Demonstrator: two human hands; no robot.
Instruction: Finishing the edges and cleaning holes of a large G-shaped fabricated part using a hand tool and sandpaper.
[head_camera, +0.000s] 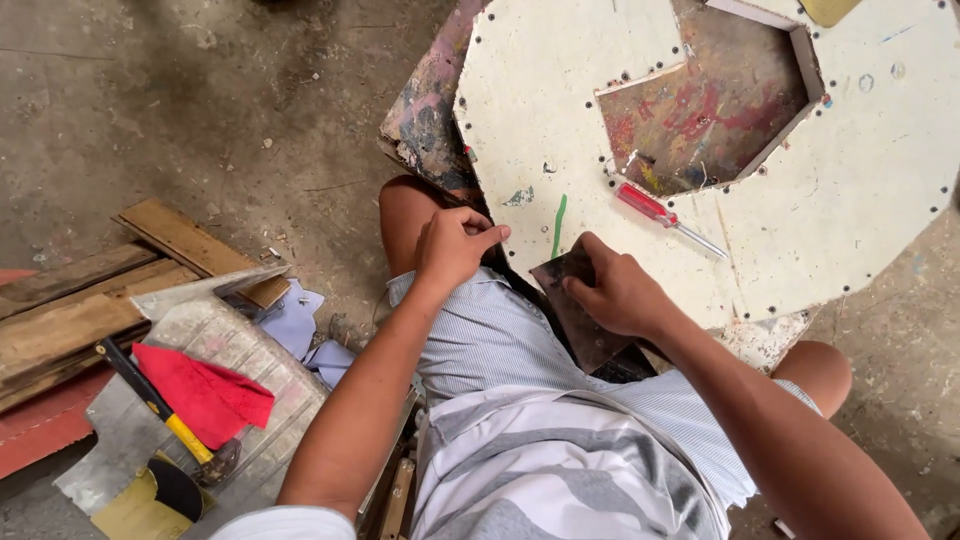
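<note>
A large cream-painted round board with a cut-out window showing a paint-stained panel lies in front of me, resting against my lap. My left hand grips the board's near edge with curled fingers. My right hand presses a dark brown sheet, likely sandpaper, against that same edge. A red-handled screwdriver lies on the board just beyond my right hand. A green streak marks the board between my hands.
To my left lie wooden planks, a metal sheet with a red cloth and a yellow-handled hammer. Bare concrete floor surrounds everything. My knees flank the board.
</note>
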